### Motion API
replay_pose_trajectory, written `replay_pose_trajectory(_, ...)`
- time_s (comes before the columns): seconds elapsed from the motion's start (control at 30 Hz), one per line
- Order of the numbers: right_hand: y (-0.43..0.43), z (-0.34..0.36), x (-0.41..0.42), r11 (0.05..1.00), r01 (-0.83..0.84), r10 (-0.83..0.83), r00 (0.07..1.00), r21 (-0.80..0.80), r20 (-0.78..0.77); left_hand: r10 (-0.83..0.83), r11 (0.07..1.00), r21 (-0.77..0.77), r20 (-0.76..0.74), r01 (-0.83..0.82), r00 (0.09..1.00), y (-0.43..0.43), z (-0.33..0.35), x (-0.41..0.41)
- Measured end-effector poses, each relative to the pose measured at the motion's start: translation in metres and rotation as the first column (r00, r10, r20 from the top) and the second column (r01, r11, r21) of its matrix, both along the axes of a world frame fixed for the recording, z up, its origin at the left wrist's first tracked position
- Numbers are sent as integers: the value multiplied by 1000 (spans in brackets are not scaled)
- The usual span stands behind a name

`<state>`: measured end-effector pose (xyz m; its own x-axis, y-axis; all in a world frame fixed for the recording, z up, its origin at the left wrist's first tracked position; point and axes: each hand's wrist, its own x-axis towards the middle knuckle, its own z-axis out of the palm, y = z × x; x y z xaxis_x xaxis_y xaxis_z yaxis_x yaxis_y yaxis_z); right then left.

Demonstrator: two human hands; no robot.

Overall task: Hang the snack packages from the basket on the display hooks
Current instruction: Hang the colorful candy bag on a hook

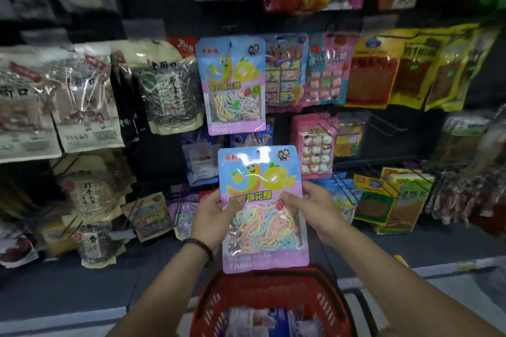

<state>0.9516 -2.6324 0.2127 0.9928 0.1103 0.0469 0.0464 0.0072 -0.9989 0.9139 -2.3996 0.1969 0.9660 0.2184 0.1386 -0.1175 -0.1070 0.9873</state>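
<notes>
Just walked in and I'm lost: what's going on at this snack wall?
A person is stocking snacks. The left hand and right hand grip the sides of one candy package, held upright and not yet hung. A matching package hangs just above it. The red basket below holds more packages.

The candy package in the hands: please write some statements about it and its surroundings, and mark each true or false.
1. The left hand and the right hand both hold the candy package. True.
2. The candy package already hangs on a hook. False: it is in the hands, below a hanging package of the same design.
3. The basket is red. True.
4. The basket holds nothing. False: packages lie in it.
5. The bracelet is on the right wrist. False: it is on the left wrist.
</notes>
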Motion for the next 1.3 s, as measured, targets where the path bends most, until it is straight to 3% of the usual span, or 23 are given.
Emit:
replay_pose_trajectory(0.2,19,87,45,983,83,-98,991,166,86,-43,998,-42,59,45,997,7,74,36)
replay_pose_trajectory(0.33,37,120,73,990,91,-108,981,112,158,34,993,-114,165,-15,986,15,121,65)
replay_pose_trajectory(0.47,52,150,97,990,101,-117,976,94,185,93,983,-169,172,-64,981,24,154,96)
replay_pose_trajectory(0.63,68,187,120,980,153,-178,958,125,226,98,992,-99,206,-79,974,33,187,129)
replay_pose_trajectory(1.0,111,220,176,935,336,-347,933,117,93,298,947,-181,176,-267,938,34,213,183)
replay_pose_trajectory(1.3,114,220,193,935,347,-354,929,78,108,317,938,-198,166,-284,934,36,213,199)
